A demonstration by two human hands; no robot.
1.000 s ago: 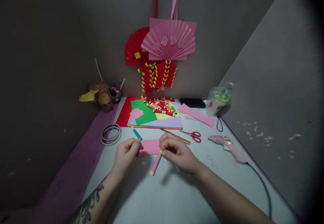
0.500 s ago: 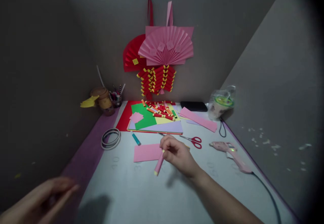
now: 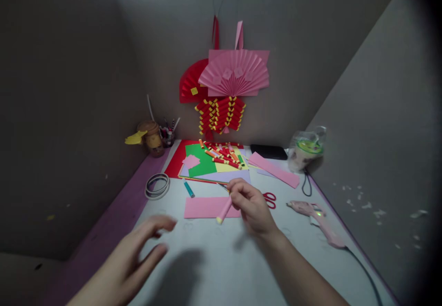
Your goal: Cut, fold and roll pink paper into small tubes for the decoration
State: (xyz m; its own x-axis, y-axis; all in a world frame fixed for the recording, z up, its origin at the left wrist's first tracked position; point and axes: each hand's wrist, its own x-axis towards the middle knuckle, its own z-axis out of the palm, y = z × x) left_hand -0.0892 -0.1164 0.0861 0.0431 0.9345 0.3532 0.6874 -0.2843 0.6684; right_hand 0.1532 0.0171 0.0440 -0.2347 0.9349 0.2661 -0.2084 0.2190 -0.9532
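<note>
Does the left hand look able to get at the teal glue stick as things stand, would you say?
Probably yes: the left hand looks open and unladen, and nothing seems to stand between it and the teal stick, which lies uncovered beyond the pink strip.

Setting recorded as a small indoor craft corner; home or studio cannot be determined. A pale-topped table [image 3: 217, 269] is set against close grey walls [image 3: 165, 29]. Beyond the grip of the right hand [image 3: 251, 207], coloured paper sheets [image 3: 203, 164] are laid out; above them, pleated paper fans [image 3: 235, 68] are hung. A glue gun [image 3: 322, 223] and scissors [image 3: 270, 200] are placed right of the grip. Far left of it, a drink cup [image 3: 152, 136] and a pen holder [image 3: 168, 138] are noted.
</note>
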